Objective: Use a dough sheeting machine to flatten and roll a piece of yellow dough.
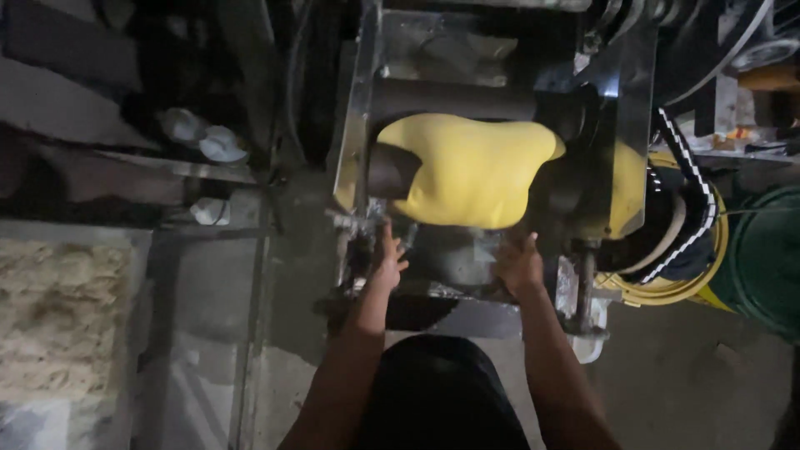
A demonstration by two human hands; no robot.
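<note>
Near the roller machine's (358,125) front edge, left hand (388,265) fingers spread wide, right hand (518,263) loosely curled, both empty, poised just below sagging yellow sheet (471,171) draped over dark roller (450,98), seemingly to catch it.

No packages, labels, signs or screens.

Yellow dough sheet (471,171), grey metal roller machine (358,125).
</note>
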